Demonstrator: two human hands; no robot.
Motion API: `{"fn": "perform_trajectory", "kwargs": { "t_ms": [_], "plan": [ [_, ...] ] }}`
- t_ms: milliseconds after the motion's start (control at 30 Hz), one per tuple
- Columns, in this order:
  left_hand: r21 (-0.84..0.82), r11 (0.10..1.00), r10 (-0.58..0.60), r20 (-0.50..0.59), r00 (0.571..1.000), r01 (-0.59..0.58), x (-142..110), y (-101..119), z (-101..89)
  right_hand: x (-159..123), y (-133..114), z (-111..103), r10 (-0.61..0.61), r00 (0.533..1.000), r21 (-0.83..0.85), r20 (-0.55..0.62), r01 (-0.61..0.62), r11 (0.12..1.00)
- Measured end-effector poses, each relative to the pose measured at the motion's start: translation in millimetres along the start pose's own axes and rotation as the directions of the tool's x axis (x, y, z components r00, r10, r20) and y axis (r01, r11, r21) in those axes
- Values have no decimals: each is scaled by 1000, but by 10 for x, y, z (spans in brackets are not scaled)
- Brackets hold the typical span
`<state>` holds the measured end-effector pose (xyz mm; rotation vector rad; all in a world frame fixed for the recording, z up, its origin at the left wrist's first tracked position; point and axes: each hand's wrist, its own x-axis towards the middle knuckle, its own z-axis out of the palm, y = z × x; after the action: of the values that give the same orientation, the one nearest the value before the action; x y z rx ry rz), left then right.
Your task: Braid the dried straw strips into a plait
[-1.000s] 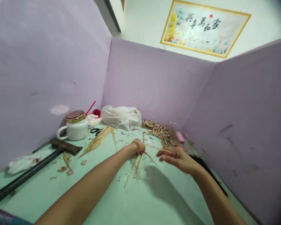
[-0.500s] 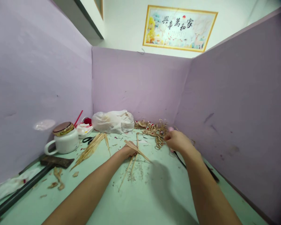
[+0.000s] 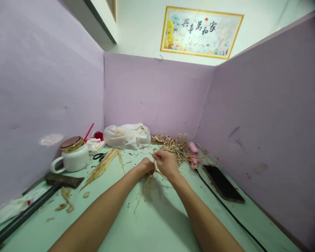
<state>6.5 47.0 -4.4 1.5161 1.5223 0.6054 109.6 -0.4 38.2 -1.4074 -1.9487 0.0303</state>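
My left hand (image 3: 147, 166) is closed on several thin, dry straw-coloured strips (image 3: 142, 196), whose loose ends trail below it onto the green table. Right beside it, my right hand (image 3: 166, 161) pinches the end of a pale strip (image 3: 151, 153) just above the left hand. The fingers of both hands partly hide the strips where they cross. To the left lies a bundle of flat dry strips (image 3: 102, 168), next to black-handled scissors (image 3: 98, 156). Behind the right hand sits a tangled heap of braided straw cord (image 3: 174, 145) with small red and white bits.
A lidded white mug (image 3: 75, 159) and a hammer (image 3: 64, 181) stand and lie at left. A white plastic bag (image 3: 127, 135) rests against the back panel. At right are pink thread (image 3: 193, 148), a pink tool (image 3: 195, 162) with a black cable (image 3: 227, 208), and a phone (image 3: 223, 182).
My right hand has moved left from near the pink thread to the strips at my left hand and now pinches one. The phone and pink thread are uncovered. My left hand stays in place.
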Motion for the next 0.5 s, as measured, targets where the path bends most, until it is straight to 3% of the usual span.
{"fn": "perform_trajectory", "kwargs": {
  "t_ms": [67,133,233,367,500],
  "plan": [
    [-13,999,-44,28,999,44,2,1,-36,17,188,-115,75,995,-3,-69,-76,997],
    [-47,997,-52,54,997,54,5,1,-68,21,342,-129,174,984,-42,18,-174,984],
    [-94,995,-36,90,995,45,21,-3,-97,0,462,39,217,962,-17,164,-217,976],
    [-126,991,-23,135,991,41,70,-27,-106,-23,515,278,250,947,26,200,-260,965],
    [-147,989,-13,151,988,35,98,-47,-107,-28,567,312,276,919,91,283,-312,946]
  ]
}}
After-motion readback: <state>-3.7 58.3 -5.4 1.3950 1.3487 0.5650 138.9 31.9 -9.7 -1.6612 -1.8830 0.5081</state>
